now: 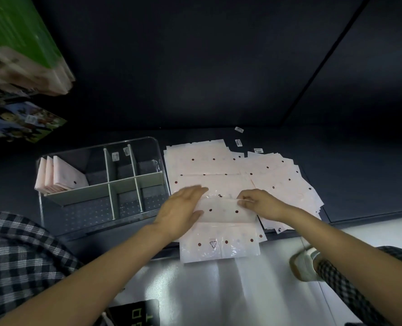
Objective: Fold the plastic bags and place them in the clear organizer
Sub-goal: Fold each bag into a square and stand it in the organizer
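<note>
Both forearms reach to the bag (223, 211) lying crosswise atop the pile; left hand (183, 208) presses flat-fingered, right hand (261, 203) pinches its far edge; clear organizer (96, 184) sits left.

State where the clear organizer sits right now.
In the head view, the clear organizer stands on the dark shelf, left of the spread plastic bags and just beyond the left hand.
</note>
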`<action>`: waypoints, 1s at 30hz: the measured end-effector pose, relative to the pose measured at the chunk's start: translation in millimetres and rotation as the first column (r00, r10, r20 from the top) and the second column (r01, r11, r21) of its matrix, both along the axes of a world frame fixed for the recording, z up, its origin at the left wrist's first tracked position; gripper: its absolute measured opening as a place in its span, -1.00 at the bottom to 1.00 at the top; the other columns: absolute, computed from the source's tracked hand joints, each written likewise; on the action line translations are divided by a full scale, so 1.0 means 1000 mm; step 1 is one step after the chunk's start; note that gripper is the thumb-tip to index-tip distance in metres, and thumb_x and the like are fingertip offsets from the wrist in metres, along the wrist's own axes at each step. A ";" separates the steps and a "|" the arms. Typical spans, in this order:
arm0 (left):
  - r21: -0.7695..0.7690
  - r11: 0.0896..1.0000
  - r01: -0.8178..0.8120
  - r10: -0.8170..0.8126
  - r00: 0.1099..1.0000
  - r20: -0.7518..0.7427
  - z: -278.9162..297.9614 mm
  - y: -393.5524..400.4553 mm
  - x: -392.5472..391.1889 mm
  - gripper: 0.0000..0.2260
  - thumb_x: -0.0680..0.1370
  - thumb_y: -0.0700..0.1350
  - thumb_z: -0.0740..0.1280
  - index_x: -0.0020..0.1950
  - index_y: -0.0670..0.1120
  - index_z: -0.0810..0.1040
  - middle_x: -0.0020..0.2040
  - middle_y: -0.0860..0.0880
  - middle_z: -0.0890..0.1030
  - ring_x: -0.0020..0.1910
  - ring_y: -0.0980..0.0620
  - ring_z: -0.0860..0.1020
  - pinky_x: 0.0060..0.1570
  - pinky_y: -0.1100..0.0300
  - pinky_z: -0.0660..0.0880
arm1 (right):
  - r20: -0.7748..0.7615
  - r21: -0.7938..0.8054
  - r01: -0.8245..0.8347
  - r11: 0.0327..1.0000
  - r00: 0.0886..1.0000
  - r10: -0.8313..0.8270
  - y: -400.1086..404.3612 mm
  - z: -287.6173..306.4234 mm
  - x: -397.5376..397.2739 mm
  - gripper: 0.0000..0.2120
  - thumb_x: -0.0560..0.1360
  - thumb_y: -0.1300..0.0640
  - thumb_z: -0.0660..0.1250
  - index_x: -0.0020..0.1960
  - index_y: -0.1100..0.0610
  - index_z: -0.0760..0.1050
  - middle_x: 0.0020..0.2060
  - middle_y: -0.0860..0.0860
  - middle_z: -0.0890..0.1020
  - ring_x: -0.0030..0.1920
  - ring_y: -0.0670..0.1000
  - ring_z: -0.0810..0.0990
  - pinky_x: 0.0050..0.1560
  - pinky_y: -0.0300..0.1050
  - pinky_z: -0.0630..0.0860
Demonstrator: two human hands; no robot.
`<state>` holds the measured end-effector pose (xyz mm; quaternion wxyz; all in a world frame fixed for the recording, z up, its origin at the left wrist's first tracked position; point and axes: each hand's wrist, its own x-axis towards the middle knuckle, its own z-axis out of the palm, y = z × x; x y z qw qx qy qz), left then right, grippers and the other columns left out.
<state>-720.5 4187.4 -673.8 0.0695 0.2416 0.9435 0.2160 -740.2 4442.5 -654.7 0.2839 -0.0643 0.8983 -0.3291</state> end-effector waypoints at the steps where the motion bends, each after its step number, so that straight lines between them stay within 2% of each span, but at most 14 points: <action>1: 0.007 1.000 0.014 -0.013 0.992 -0.124 0.000 0.001 0.003 -0.52 0.60 -0.05 0.24 0.50 -0.03 0.22 0.51 -0.03 0.25 0.48 -0.02 0.22 0.46 0.18 0.04 | -0.008 0.009 0.043 0.999 0.999 -0.043 -0.002 -0.003 -0.003 -0.85 0.58 0.12 0.23 -0.08 0.15 0.52 -0.06 0.04 0.60 0.07 0.06 0.53 0.16 -0.07 0.41; 3: -0.076 0.992 0.097 -0.110 0.976 -0.190 -0.002 0.003 0.010 -0.53 0.62 -0.04 0.20 0.52 -0.07 0.20 0.55 -0.04 0.14 0.53 -0.01 0.09 0.47 0.20 -0.16 | -0.041 0.058 0.103 0.993 0.994 -0.100 -0.008 -0.010 -0.010 -0.87 0.58 0.10 0.24 -0.04 0.12 0.53 -0.03 -0.01 0.59 0.11 0.03 0.51 0.14 -0.12 0.39; 5: -0.186 0.967 0.175 -0.197 0.975 -0.105 -0.013 0.006 0.019 -0.48 0.64 0.03 0.12 0.55 -0.05 0.06 0.57 -0.02 -0.03 0.55 0.02 -0.08 0.45 0.21 -0.30 | -0.135 0.204 0.110 0.973 0.987 -0.083 -0.012 -0.019 -0.013 -0.81 0.58 0.08 0.22 0.12 0.11 0.52 0.08 0.02 0.59 0.19 0.05 0.46 0.15 -0.11 0.39; 7: -0.261 0.941 0.214 -0.222 0.975 -0.004 -0.025 0.007 0.024 -0.43 0.65 0.09 0.07 0.56 -0.06 -0.08 0.57 -0.01 -0.17 0.53 0.04 -0.22 0.42 0.21 -0.36 | -0.320 0.355 0.136 0.925 0.947 -0.016 -0.019 -0.026 -0.007 -0.71 0.59 0.07 0.19 0.28 0.11 0.44 0.20 0.05 0.53 0.26 0.10 0.39 0.22 -0.08 0.34; 9: -0.300 0.925 0.231 -0.223 0.973 0.060 -0.033 0.007 0.025 -0.39 0.64 0.14 0.03 0.56 -0.06 -0.18 0.55 -0.01 -0.26 0.50 0.06 -0.31 0.42 0.20 -0.39 | -0.495 0.272 0.176 0.946 0.869 -0.019 -0.030 -0.035 0.008 -0.67 0.60 0.12 0.17 0.35 0.16 0.39 0.28 0.09 0.48 0.30 0.13 0.38 0.29 -0.09 0.30; 11: -0.318 0.922 0.221 -0.207 0.975 0.079 -0.039 0.009 0.023 -0.35 0.62 0.22 -0.03 0.55 -0.06 -0.24 0.53 -0.01 -0.32 0.46 0.06 -0.38 0.43 0.17 -0.39 | -0.557 0.143 0.127 0.982 0.830 -0.026 -0.045 -0.046 0.027 -0.64 0.61 0.15 0.14 0.39 0.19 0.35 0.36 0.10 0.42 0.39 0.07 0.33 0.42 -0.15 0.18; 14: -0.342 0.917 0.206 -0.199 0.978 0.057 -0.046 0.016 0.018 -0.29 0.57 0.31 -0.11 0.52 -0.08 -0.30 0.48 -0.05 -0.38 0.44 -0.02 -0.43 0.43 0.08 -0.42 | -0.493 0.051 0.031 0.998 0.870 -0.002 -0.074 -0.062 0.049 -0.57 0.64 0.12 0.04 0.49 0.14 0.15 0.48 0.01 0.22 0.47 -0.14 0.06 0.48 -0.28 -0.14; 17: -0.386 0.897 0.216 -0.206 0.976 0.069 -0.058 0.021 0.016 -0.29 0.56 0.32 -0.11 0.52 -0.07 -0.29 0.49 -0.12 -0.38 0.41 -0.11 -0.48 0.43 -0.02 -0.42 | -0.444 0.065 0.027 0.998 0.896 0.004 -0.088 -0.076 0.053 -0.53 0.66 0.06 -0.04 0.53 0.08 -0.04 0.52 -0.05 0.05 0.51 -0.15 -0.07 0.49 -0.23 -0.21; 21: -0.365 0.901 0.234 -0.196 0.971 0.139 -0.070 0.019 0.017 -0.34 0.47 0.41 -0.22 0.48 0.18 -0.34 0.46 -0.16 -0.45 0.38 -0.16 -0.52 0.43 -0.06 -0.42 | -0.409 0.161 0.086 0.983 0.912 -0.013 -0.072 -0.090 0.055 -0.48 0.65 -0.03 -0.07 0.53 0.08 -0.15 0.48 -0.11 -0.10 0.48 -0.17 -0.21 0.47 -0.23 -0.28; 25: -0.353 0.898 0.263 -0.236 0.964 0.120 -0.073 0.014 0.015 -0.43 0.49 0.41 -0.18 0.40 0.33 -0.38 0.44 -0.17 -0.48 0.38 -0.18 -0.53 0.41 -0.09 -0.44 | -0.381 0.170 0.173 0.970 0.920 -0.097 -0.032 -0.086 0.058 -0.44 0.63 -0.07 -0.03 0.53 0.09 -0.13 0.49 -0.10 -0.07 0.50 -0.14 -0.12 0.45 -0.29 -0.24; 30: -0.338 0.901 0.273 -0.242 0.961 0.132 -0.072 0.013 0.016 -0.42 0.50 0.40 -0.14 0.44 0.33 -0.31 0.45 -0.17 -0.48 0.38 -0.18 -0.53 0.40 -0.08 -0.45 | -0.347 0.327 0.009 0.945 0.931 0.111 0.008 -0.073 0.057 -0.39 0.59 -0.05 0.16 0.53 0.14 0.03 0.52 0.01 0.05 0.52 -0.05 0.01 0.47 -0.26 -0.04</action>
